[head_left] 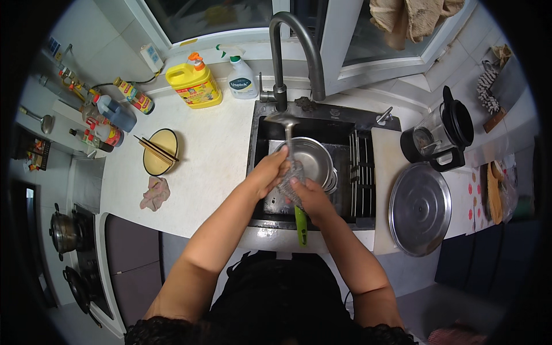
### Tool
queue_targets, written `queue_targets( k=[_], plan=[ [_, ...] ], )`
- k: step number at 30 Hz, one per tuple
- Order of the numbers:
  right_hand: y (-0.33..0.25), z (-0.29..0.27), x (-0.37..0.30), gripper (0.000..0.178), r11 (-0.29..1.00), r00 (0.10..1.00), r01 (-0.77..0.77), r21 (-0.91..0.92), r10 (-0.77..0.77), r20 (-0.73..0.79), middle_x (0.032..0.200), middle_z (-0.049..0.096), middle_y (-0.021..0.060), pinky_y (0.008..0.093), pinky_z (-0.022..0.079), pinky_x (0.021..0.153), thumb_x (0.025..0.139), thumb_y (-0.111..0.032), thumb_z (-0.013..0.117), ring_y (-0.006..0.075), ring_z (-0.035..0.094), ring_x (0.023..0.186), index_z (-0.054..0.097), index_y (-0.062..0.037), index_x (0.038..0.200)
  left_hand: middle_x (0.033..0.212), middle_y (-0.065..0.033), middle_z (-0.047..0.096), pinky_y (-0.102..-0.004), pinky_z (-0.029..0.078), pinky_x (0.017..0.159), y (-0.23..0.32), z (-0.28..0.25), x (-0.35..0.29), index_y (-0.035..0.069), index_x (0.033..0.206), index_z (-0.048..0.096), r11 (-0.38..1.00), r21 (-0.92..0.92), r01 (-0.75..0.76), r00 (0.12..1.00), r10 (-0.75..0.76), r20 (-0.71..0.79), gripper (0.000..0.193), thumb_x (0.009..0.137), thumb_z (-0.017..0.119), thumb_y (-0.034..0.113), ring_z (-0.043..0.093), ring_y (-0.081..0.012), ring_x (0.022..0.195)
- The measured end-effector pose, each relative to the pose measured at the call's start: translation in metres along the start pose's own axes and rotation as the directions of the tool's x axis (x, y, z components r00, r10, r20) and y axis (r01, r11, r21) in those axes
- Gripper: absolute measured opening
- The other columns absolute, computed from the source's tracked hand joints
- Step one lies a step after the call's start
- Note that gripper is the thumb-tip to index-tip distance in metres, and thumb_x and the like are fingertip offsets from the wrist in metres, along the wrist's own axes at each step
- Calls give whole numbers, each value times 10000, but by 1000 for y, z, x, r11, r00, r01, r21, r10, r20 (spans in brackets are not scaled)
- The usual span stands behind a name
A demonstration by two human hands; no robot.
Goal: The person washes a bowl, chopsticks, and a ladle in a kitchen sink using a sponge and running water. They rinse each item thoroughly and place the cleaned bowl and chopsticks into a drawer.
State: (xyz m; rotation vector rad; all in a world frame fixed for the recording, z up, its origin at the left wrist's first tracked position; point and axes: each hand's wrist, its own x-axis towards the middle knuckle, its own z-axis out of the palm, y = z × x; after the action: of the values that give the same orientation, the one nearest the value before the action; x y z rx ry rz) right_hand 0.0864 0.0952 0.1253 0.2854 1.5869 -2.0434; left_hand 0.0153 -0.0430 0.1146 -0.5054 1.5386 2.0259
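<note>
Over the dark sink (pixel 253 167) I hold a metal ladle (pixel 282 119) with a green handle end (pixel 301 225), its bowl toward the faucet. My left hand (pixel 270 173) is closed around the ladle's stem. A grey, wiry scouring pad (pixel 292 177) is bunched around the stem between my hands. My right hand (pixel 313 201) is closed on the pad, just above the green part; its inner fingers are partly hidden. Beneath the ladle, a round stainless steel pot (pixel 317 163) sits in the sink. Its near left side is covered by my hands.
A tall faucet (pixel 318 75) arches over the sink, with a black rack (pixel 362 172) inside at right. Chopsticks lie across a bowl (pixel 154 142), near a pink cloth (pixel 155 194). A yellow jug (pixel 194 86) and spray bottle (pixel 241 80) stand behind. At right are a large lid (pixel 420 210) and blender jug (pixel 434 138).
</note>
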Motion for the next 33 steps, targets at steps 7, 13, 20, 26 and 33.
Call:
queue_targets(
  k=[7, 13, 20, 26, 33],
  plan=[
    [13, -20, -26, 312, 996, 965, -89, -2, 87, 249, 899, 609, 55, 251, 449, 755, 929, -294, 473, 125, 567, 786, 568, -14, 1027, 563, 47, 352, -214, 244, 377, 30, -14, 27, 64, 963, 484, 897, -377, -230, 964, 158, -212, 141, 953, 427, 193, 285, -63, 428],
    [18, -24, -15, 307, 967, 988, -76, -244, 106, 114, 825, 606, 38, 262, 466, 647, 908, -304, 518, 114, 558, 724, 603, -16, 972, 469, 53, 218, -241, 160, 342, 36, -16, 19, 166, 627, 347, 780, -543, -311, 912, 85, -401, 525, 850, 422, 636, 186, -96, 368],
    [9, -50, -22, 351, 966, 994, -68, -249, 86, 61, 698, 594, 10, 232, 443, 603, 863, -365, 587, 84, 536, 630, 641, -20, 844, 473, 42, 223, -253, 164, 341, 61, -49, 9, 167, 618, 327, 665, -561, -494, 847, 222, -483, 531, 878, 353, 629, 197, -103, 375],
    [-11, -33, -6, 404, 772, 992, 127, -623, -101, 77, 650, 563, 38, 256, 413, 569, 845, -391, 598, 100, 498, 597, 633, 10, 812, 473, 39, 199, -261, 158, 359, 59, -15, -10, 173, 595, 306, 665, -568, -485, 854, 220, -471, 533, 881, 358, 620, 178, -122, 387],
    [2, -40, -13, 394, 160, 774, 394, -905, -588, 233, 778, 596, 102, 406, 422, 882, 807, -371, 619, 223, 572, 735, 568, -7, 948, 478, 44, 228, -247, 182, 357, 73, -45, -9, 164, 627, 339, 600, -490, -632, 721, 225, -655, 522, 888, 346, 617, 204, -104, 390]
  ],
)
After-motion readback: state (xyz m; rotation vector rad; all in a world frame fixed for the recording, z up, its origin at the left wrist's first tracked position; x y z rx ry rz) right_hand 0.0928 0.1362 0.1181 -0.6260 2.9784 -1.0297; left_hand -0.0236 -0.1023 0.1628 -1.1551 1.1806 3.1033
